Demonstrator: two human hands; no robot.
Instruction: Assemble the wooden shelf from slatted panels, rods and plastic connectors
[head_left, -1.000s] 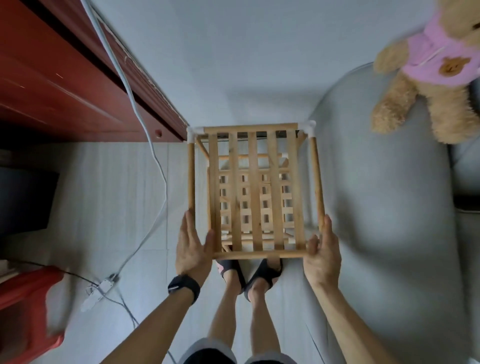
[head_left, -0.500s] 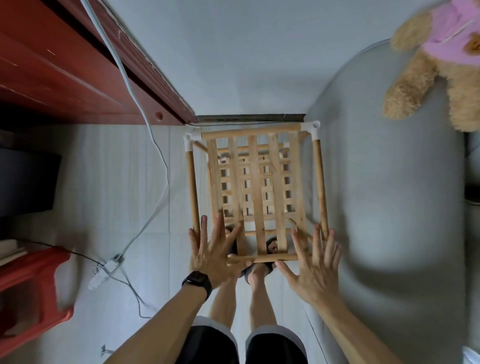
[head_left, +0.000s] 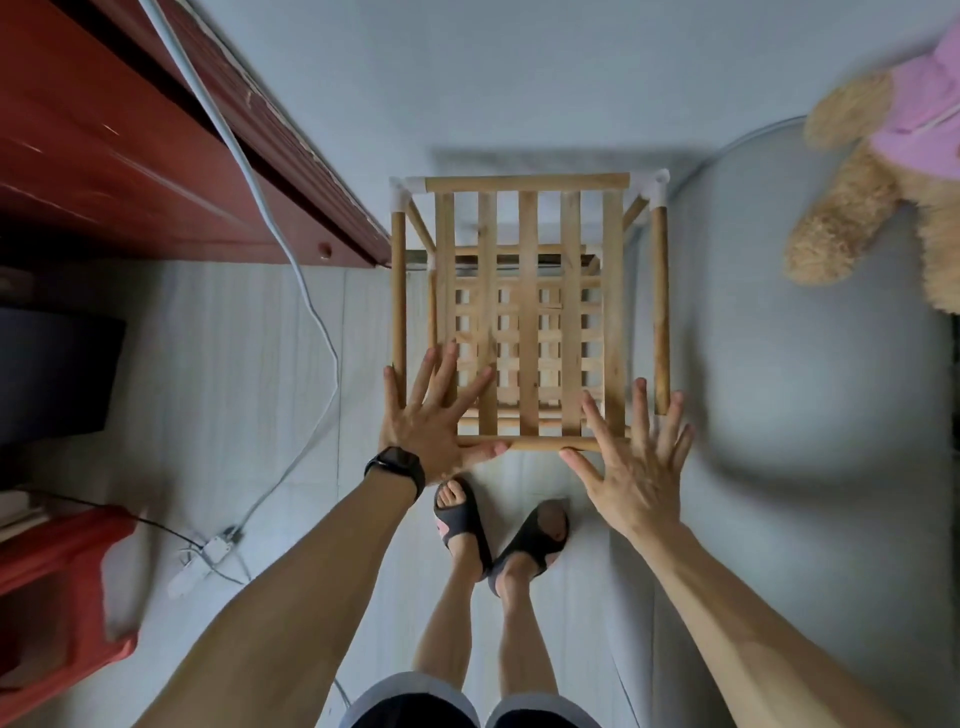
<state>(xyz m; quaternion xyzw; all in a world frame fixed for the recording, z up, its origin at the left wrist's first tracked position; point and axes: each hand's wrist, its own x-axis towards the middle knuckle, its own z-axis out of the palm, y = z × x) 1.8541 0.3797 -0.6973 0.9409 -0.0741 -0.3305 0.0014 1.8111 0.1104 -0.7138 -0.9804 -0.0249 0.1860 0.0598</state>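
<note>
The wooden shelf (head_left: 527, 306) stands on the floor against the wall, seen from above: a slatted top panel, lower slatted tiers below it, round rods along the sides. White plastic connectors (head_left: 402, 193) cap the two far corners. My left hand (head_left: 434, 423) lies flat with spread fingers over the near left corner, thumb along the front rod. My right hand (head_left: 636, 457) is spread over the near right corner, fingers straight. Neither hand grips anything.
A red wooden cabinet (head_left: 156, 145) runs along the left, with a white cable (head_left: 270, 218) hanging to a power strip (head_left: 205, 564) on the floor. A grey sofa (head_left: 805, 415) with a teddy bear (head_left: 883, 171) stands right. A red stool (head_left: 57, 597) sits lower left. My sandalled feet (head_left: 498, 530) stand just before the shelf.
A second ago both hands gripped the near corners of the shelf. They let go and now lie spread over the corners; the view has shifted slightly.
</note>
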